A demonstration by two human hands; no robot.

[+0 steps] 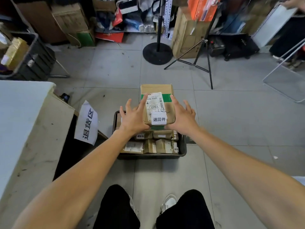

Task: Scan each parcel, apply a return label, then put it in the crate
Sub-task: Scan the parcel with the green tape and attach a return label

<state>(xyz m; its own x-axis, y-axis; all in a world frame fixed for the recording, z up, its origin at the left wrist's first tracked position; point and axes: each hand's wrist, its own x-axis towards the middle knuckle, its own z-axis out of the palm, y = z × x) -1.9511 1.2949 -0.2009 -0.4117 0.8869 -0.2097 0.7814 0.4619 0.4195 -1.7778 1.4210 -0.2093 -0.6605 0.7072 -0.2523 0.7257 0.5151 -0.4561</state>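
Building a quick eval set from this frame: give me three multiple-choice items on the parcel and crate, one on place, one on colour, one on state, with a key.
1. Where is the parcel with the return label?
A. On the white table
B. Between both hands above the crate
C. On the bare floor by the tripod

2. What colour is the tape band across that parcel?
A. Green
B. Red
C. Blue

3. How are the hands placed?
A. Both curled into empty fists
B. Fingers spread along the parcel's sides
C. Both resting on the knees

Key: 1 B, the left hand and right hand flank it over the crate. 2 A, green shows beside the shipping label. 3 B, the fingers are straight and splayed.
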